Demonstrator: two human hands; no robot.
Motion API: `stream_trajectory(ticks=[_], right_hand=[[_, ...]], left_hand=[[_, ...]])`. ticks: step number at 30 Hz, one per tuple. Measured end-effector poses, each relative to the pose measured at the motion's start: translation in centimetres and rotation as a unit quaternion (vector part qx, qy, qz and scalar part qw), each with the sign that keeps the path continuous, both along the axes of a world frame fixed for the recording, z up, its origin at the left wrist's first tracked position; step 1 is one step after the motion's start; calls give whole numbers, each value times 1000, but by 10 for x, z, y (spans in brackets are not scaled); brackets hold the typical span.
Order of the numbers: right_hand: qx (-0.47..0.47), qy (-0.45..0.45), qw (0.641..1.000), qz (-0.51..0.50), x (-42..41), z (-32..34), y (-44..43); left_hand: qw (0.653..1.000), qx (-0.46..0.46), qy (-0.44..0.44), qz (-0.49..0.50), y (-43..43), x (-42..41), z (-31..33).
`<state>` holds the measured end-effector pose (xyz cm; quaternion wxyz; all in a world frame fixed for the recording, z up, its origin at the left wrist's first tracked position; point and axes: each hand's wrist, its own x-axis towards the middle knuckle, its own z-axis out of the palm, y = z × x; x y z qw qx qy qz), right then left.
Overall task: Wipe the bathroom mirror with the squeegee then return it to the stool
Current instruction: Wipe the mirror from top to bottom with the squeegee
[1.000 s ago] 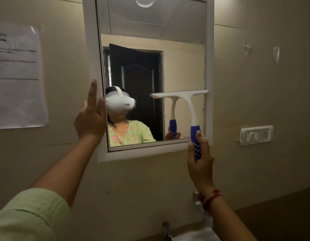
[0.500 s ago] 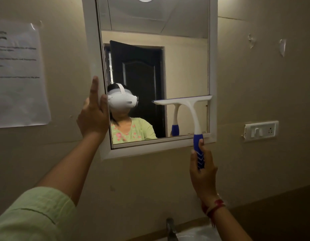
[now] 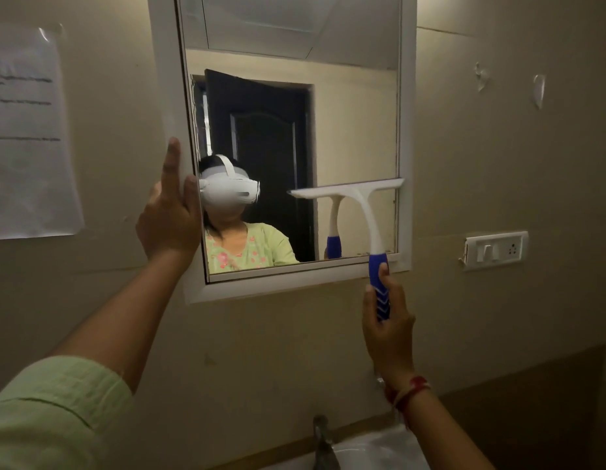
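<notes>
Low at the mirror's (image 3: 356,123) right edge, squeegee (image 3: 349,191) blade on glass, right hand (image 3: 388,330) clamped round its handle; left hand (image 3: 169,212), fingers together, steadies the frame; blade could catch the bottom frame, leaving streaks

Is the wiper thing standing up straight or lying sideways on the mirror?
Standing up: the squeegee has its white blade across the top and its blue handle pointing down into the right hand.
</notes>
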<state>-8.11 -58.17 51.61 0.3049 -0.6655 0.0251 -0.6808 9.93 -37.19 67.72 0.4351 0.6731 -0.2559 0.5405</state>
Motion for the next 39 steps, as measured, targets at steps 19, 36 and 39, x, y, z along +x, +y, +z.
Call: stream_trajectory(ticks=[19, 36, 39], right_hand=[[17, -13, 1000, 15, -1, -1, 11], [0, -9, 1000, 14, 2, -14, 17], [-6, 1, 1000, 16, -2, -17, 18]], left_hand=[[1000, 5, -6, -5, -1, 3, 0], [1000, 15, -8, -20, 2, 4, 1], [1000, 17, -10, -24, 3, 7, 1]])
